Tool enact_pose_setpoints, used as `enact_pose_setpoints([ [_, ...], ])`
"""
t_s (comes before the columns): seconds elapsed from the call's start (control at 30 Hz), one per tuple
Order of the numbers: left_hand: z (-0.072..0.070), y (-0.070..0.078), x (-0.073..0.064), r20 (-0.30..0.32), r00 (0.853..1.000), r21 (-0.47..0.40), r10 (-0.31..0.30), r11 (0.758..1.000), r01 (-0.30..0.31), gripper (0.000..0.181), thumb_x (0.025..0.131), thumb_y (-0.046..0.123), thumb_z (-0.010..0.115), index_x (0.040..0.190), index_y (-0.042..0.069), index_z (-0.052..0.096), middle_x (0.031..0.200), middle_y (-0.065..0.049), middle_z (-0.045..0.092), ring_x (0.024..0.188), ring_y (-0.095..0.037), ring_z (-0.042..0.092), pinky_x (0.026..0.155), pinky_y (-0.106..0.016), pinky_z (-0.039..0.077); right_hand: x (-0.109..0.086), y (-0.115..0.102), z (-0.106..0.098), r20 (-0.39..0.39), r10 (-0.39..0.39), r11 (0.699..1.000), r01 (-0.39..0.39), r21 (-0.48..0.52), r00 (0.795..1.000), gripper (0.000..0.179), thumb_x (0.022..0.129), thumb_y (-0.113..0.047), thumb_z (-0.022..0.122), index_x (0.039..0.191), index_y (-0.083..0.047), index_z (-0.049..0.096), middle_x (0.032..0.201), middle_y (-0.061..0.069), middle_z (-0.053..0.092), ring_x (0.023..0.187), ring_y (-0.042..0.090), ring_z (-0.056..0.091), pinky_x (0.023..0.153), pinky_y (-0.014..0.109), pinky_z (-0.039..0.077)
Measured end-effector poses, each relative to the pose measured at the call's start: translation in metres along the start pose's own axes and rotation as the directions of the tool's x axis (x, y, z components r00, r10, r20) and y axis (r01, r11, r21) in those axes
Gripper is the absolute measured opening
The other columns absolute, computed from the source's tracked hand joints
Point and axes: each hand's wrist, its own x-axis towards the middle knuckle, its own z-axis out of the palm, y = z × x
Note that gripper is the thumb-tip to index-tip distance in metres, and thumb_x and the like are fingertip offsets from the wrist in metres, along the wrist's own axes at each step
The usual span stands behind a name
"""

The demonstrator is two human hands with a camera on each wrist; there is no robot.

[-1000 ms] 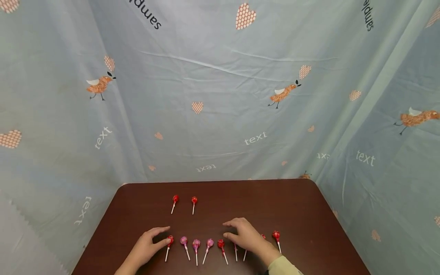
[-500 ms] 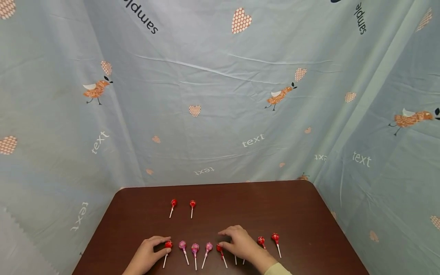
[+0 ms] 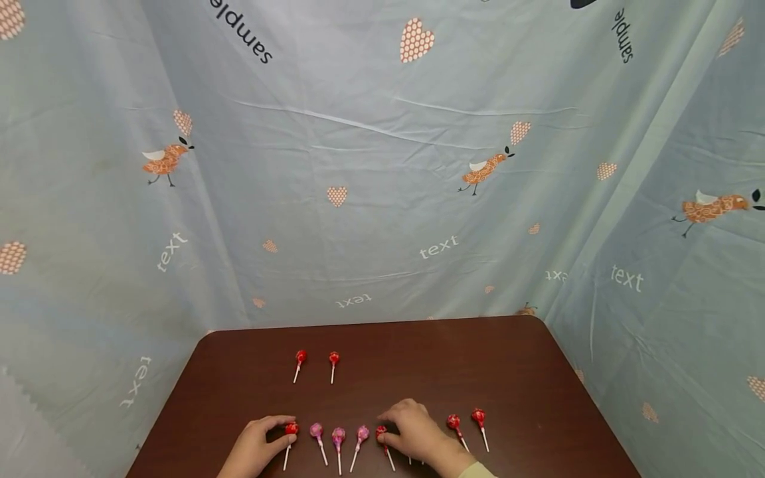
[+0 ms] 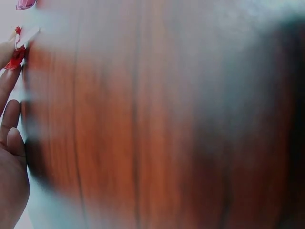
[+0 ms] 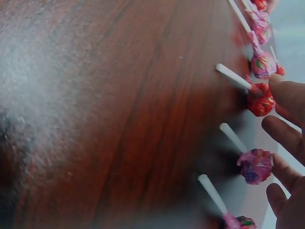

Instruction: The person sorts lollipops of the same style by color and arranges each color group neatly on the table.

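Note:
At the left end of a row of lollipops, my left hand pinches a red lollipop by its wrapped head between thumb and fingers; its white stick points toward me. My right hand has thumb and index finger at the head of another red lollipop, which lies on the table. Under that palm, a purple-pink lollipop and a second one are mostly hidden from the head view. Between the hands lie pink lollipops, at left, middle and right.
Two red lollipops, one at left and one beside it, lie farther back on the brown table. Right of my right hand are two more red lollipops. A patterned blue curtain hangs behind the table.
My right hand has shifted left and its fingers have closed in around the red lollipop, uncovering red ones at right. My left fingers have drawn together on their lollipop. The head view has tilted slightly.

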Motion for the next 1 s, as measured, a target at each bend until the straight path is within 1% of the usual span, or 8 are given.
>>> enact_pose_setpoints([
  [0.2, 0.001, -0.001, 0.001, 0.003, 1.000, -0.001, -0.012, 1.000, 0.012, 0.033, 0.081, 0.037, 0.080, 0.109, 0.020, 0.074, 0.106, 0.005, 0.071, 0.108, -0.025, 0.064, 0.092, -0.051, 0.048, -0.002, -0.002, 0.002, 0.033, 0.010, 0.999, -0.012, 0.051, 0.999, 0.025, 0.088, -0.038, 0.074, 0.108, -0.023, 0.075, 0.105, -0.015, 0.068, 0.107, 0.017, 0.057, 0.087, 0.048, 0.045],
  [0.37, 0.001, 0.001, 0.000, -0.009, 1.000, -0.007, -0.020, 1.000, 0.020, 0.031, 0.082, 0.035, 0.081, 0.107, 0.020, 0.074, 0.104, 0.006, 0.071, 0.106, -0.025, 0.064, 0.090, -0.051, 0.048, -0.003, -0.003, 0.002, 0.009, 0.009, 0.998, -0.010, 0.056, 1.000, 0.021, 0.088, -0.037, 0.075, 0.104, -0.024, 0.076, 0.103, -0.016, 0.069, 0.105, 0.015, 0.057, 0.086, 0.046, 0.045],
  [0.43, 0.001, 0.001, 0.000, -0.014, 0.999, -0.011, -0.034, 0.999, 0.034, 0.030, 0.082, 0.034, 0.081, 0.106, 0.019, 0.074, 0.103, 0.005, 0.071, 0.104, -0.025, 0.065, 0.089, -0.051, 0.049, -0.002, -0.003, 0.003, 0.001, 0.010, 0.999, -0.010, 0.053, 1.000, 0.020, 0.087, -0.037, 0.075, 0.103, -0.024, 0.076, 0.102, -0.016, 0.069, 0.103, 0.014, 0.057, 0.085, 0.046, 0.045],
  [0.57, 0.000, 0.005, 0.000, -0.027, 0.996, -0.024, -0.087, 0.996, 0.086, 0.028, 0.081, 0.034, 0.081, 0.104, 0.019, 0.074, 0.099, 0.006, 0.070, 0.097, -0.020, 0.065, 0.085, -0.048, 0.050, -0.002, -0.002, 0.004, -0.007, 0.020, 0.999, -0.020, 0.047, 1.000, 0.019, 0.087, -0.037, 0.076, 0.100, -0.024, 0.076, 0.101, -0.016, 0.069, 0.102, 0.013, 0.057, 0.085, 0.045, 0.044],
  [0.67, -0.003, 0.011, 0.003, -0.060, 0.990, -0.026, -0.124, 0.992, 0.123, 0.029, 0.081, 0.037, 0.081, 0.103, 0.019, 0.074, 0.096, 0.007, 0.070, 0.093, -0.017, 0.064, 0.083, -0.046, 0.051, -0.001, -0.001, 0.006, -0.011, 0.025, 0.999, -0.024, 0.047, 1.000, 0.018, 0.086, -0.037, 0.076, 0.099, -0.024, 0.076, 0.100, -0.017, 0.069, 0.102, 0.013, 0.057, 0.084, 0.045, 0.044],
  [0.73, -0.005, 0.016, 0.008, -0.087, 0.987, -0.021, -0.138, 0.990, 0.137, 0.031, 0.081, 0.039, 0.081, 0.103, 0.019, 0.074, 0.097, 0.007, 0.070, 0.093, -0.019, 0.064, 0.083, -0.047, 0.050, -0.001, -0.001, 0.006, -0.014, 0.025, 0.999, -0.024, 0.049, 1.000, 0.018, 0.086, -0.037, 0.076, 0.099, -0.024, 0.076, 0.100, -0.017, 0.069, 0.102, 0.013, 0.057, 0.084, 0.045, 0.044],
  [0.83, -0.010, 0.026, 0.017, -0.117, 0.984, -0.010, -0.137, 0.991, 0.137, 0.033, 0.082, 0.040, 0.080, 0.106, 0.018, 0.074, 0.100, 0.005, 0.070, 0.099, -0.023, 0.064, 0.085, -0.050, 0.049, -0.002, -0.001, 0.006, -0.023, 0.021, 0.999, -0.020, 0.050, 1.000, 0.018, 0.086, -0.038, 0.076, 0.099, -0.024, 0.077, 0.099, -0.017, 0.069, 0.101, 0.014, 0.058, 0.082, 0.045, 0.045],
  [1.0, -0.016, 0.047, 0.039, -0.116, 0.988, -0.017, -0.102, 0.995, 0.101, 0.032, 0.083, 0.037, 0.080, 0.108, 0.018, 0.074, 0.104, 0.003, 0.070, 0.101, -0.026, 0.064, 0.084, -0.050, 0.050, -0.003, -0.001, 0.006, -0.026, 0.032, 0.997, -0.030, 0.072, 0.999, 0.020, 0.085, -0.038, 0.077, 0.099, -0.024, 0.077, 0.099, -0.017, 0.069, 0.100, 0.014, 0.058, 0.081, 0.043, 0.045],
])
